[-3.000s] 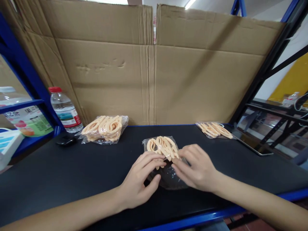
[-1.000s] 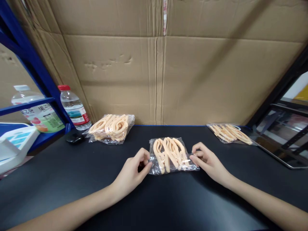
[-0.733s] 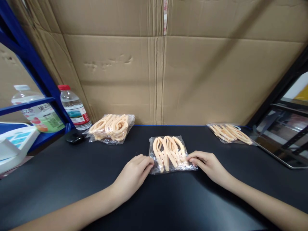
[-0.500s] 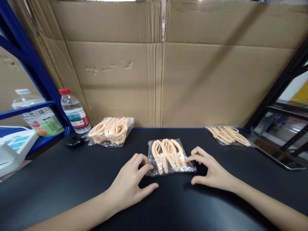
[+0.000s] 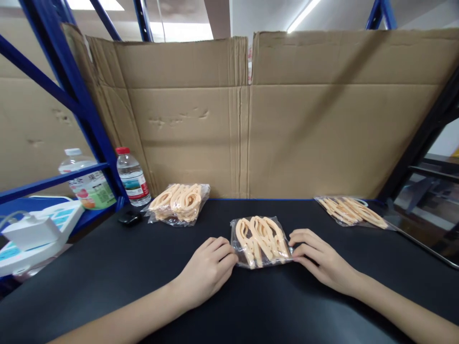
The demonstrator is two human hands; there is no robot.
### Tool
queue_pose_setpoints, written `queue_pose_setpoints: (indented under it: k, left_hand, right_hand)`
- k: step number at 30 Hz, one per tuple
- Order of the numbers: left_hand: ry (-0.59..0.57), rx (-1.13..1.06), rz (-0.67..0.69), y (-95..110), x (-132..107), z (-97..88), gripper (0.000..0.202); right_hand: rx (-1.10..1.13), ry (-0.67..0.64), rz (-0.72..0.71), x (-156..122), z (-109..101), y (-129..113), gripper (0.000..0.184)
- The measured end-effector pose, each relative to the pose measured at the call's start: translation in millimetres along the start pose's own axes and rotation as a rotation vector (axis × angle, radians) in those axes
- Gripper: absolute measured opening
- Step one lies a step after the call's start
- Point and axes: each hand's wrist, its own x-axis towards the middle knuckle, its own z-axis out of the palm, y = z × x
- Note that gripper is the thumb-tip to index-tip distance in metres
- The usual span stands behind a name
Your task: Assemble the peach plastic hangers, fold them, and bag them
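Note:
A clear plastic bag of several peach-coloured plastic loops [image 5: 261, 240] lies flat on the black tabletop [image 5: 107, 267] in the middle. My left hand [image 5: 210, 270] rests on the table with its fingers stretched out, fingertips touching the bag's left edge. My right hand [image 5: 319, 260] lies on the other side, fingers extended and touching the bag's right edge. Neither hand grips the bag.
A fuller bag of the same loops [image 5: 179, 203] lies at the back left, a flatter one [image 5: 351, 211] at the back right. A water bottle [image 5: 132, 177] and a small black object [image 5: 129, 218] stand by the blue rack post [image 5: 82, 110]. A cardboard wall [image 5: 247, 119] closes the back.
My hands went from pinching the bag's two sides to lying flat against its edges. The camera has tilted upward, so more of the cardboard's top and the ceiling shows.

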Motion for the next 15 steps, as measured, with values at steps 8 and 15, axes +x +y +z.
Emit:
queue_pose_setpoints:
  k: [8, 15]
  left_hand:
    - [0.346, -0.442, -0.375, 4, 5, -21.4, 0.019]
    - [0.763, -0.391, -0.868, -43, 2, -9.5, 0.026]
  right_hand:
    - [0.197, 0.458, 0.266, 49, 3, -23, 0.013]
    - [0.415, 0.575, 0.329, 162, 44, -32, 0.017]
